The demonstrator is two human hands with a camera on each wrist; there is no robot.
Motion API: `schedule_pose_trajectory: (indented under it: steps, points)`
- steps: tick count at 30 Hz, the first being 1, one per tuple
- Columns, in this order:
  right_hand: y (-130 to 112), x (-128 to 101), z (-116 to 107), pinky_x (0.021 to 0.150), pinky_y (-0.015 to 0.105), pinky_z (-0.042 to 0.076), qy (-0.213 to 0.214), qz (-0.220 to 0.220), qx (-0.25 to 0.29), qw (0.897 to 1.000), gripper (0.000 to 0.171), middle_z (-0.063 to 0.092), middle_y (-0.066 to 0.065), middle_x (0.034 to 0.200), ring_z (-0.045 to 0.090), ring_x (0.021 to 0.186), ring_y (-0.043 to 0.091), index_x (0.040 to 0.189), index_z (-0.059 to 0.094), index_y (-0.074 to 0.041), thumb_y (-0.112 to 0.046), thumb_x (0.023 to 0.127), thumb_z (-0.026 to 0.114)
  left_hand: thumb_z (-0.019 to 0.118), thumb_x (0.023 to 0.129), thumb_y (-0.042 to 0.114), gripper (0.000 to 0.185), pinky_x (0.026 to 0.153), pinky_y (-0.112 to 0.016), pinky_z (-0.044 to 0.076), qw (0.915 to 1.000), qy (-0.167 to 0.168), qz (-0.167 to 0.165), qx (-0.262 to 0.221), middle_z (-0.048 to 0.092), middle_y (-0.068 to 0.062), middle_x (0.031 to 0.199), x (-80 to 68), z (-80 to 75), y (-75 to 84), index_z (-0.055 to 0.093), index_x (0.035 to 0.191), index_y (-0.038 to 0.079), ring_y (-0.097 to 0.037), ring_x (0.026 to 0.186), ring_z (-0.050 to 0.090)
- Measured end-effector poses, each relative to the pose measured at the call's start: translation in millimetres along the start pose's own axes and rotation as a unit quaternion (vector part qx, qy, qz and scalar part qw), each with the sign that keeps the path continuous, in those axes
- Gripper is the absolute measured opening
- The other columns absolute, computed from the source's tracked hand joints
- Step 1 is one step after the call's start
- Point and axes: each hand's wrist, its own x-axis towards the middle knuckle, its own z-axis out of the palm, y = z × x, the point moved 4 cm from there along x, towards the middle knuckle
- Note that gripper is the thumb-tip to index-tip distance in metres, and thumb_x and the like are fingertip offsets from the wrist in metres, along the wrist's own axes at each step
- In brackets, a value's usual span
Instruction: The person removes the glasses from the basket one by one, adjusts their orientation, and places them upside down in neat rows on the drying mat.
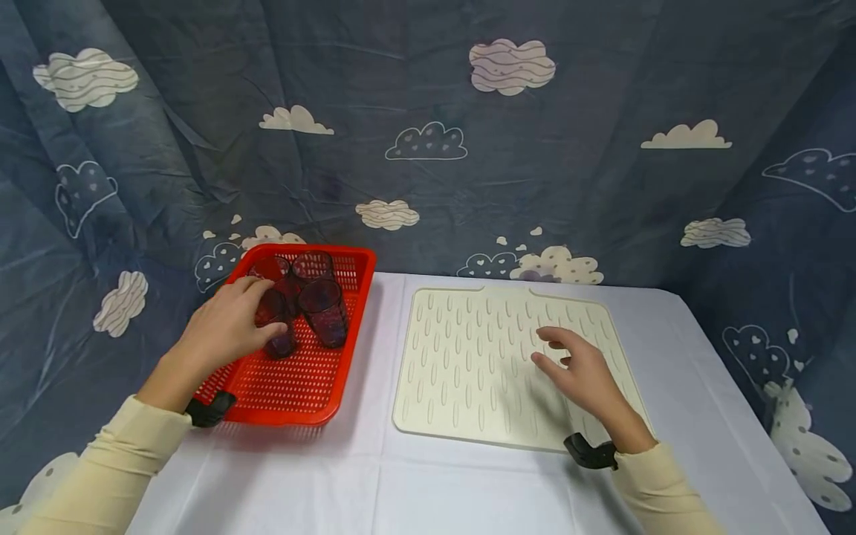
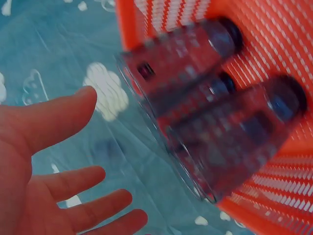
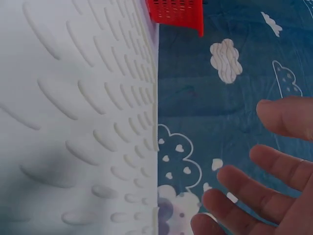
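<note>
A red slotted basket [image 1: 294, 386] sits at the table's left and holds several dark purple glasses [image 1: 324, 312], standing upright. My left hand [image 1: 250, 312] reaches into the basket beside the nearest glass [image 1: 279, 334]. In the left wrist view that hand [image 2: 63, 161] has its fingers spread and holds nothing, with the blurred glasses [image 2: 220, 132] just beyond it in the basket [image 2: 288, 34]. My right hand [image 1: 562, 357] lies with relaxed fingers over the right part of a cream ridged mat [image 1: 468, 357]. The right wrist view shows its loose fingers [image 3: 264, 186] beside the mat [image 3: 73, 122].
A white cloth covers the table [image 1: 374, 475]. Blue fabric with cloud prints [image 1: 428, 141] hangs behind and at both sides. The basket's corner [image 3: 176, 12] shows at the top of the right wrist view. Black wrist straps [image 1: 588, 453] sit on both cream sleeves.
</note>
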Motion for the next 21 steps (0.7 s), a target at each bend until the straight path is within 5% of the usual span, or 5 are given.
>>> schedule_pose_trajectory:
  steps: [6, 21]
  points:
    - [10, -3, -2, 0.091, 0.055, 0.054, -0.02, 0.026, 0.028, 0.999, 0.045, 0.061, 0.024, 0.131, 0.06, 0.117, 0.041, 0.134, 0.055, -0.001, -0.019, 0.095, 0.066, 0.077, 0.082, 0.04, 0.085, 0.1, -0.074, 0.037, 0.9991, -0.033, -0.025, -0.004, 0.04, -0.034, 0.147, 10.8, 0.2, -21.8, 0.04, 0.147, -0.002, -0.056, 0.129, 0.041]
    - [18, -10, 1, 0.092, 0.053, 0.054, -0.03, 0.045, 0.038, 0.998, 0.046, 0.062, 0.022, 0.131, 0.06, 0.118, 0.039, 0.136, 0.054, -0.004, -0.021, 0.095, 0.066, 0.079, 0.08, 0.04, 0.093, 0.105, -0.074, 0.032, 0.9946, -0.077, -0.043, -0.054, 0.043, -0.037, 0.142, 27.8, 20.1, -40.9, 0.035, 0.147, -0.008, -0.054, 0.129, 0.041]
